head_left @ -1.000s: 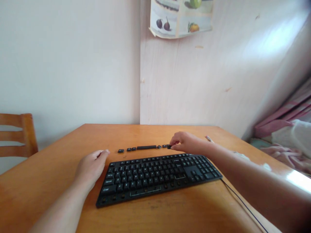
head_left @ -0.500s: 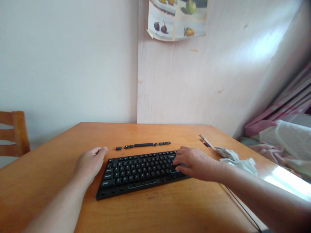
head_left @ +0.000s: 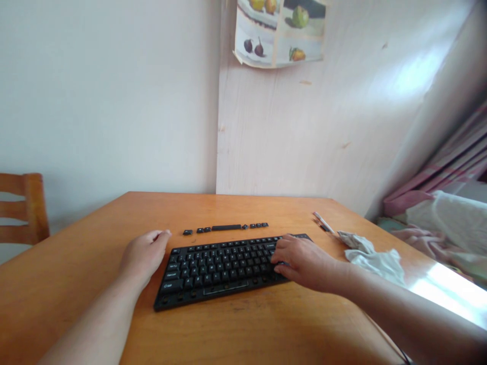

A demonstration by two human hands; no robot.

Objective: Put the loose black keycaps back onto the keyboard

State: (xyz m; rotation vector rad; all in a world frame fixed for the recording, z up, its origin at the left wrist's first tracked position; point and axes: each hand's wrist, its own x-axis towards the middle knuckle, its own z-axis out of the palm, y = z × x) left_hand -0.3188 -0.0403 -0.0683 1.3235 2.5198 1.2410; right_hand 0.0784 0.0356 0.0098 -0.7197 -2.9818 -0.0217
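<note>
A black keyboard (head_left: 220,268) lies slightly askew on the wooden table. Its front row shows bare sockets and a long bare slot where keycaps are off. My right hand (head_left: 299,258) rests over the keyboard's right part, thumb and fingers curled together at a keycap near its right front; the fingertips partly hide it. Beside the left edge, my left hand (head_left: 144,256) is closed, thumb against the forefinger; whatever it may hold is hidden. Behind the keyboard, a loose spacebar (head_left: 227,227) lies in line with several small keycaps (head_left: 258,225).
Brushes or pens (head_left: 323,223) and crumpled cloths (head_left: 375,261) lie on the table's (head_left: 228,334) right side. A cable runs under my right forearm. A wooden chair (head_left: 34,208) stands at the left, and a wall rises behind the table.
My right hand has shifted slightly toward me at the keyboard, uncovering its far right corner. My left hand stays beside the left edge. The view has moved slightly.
</note>
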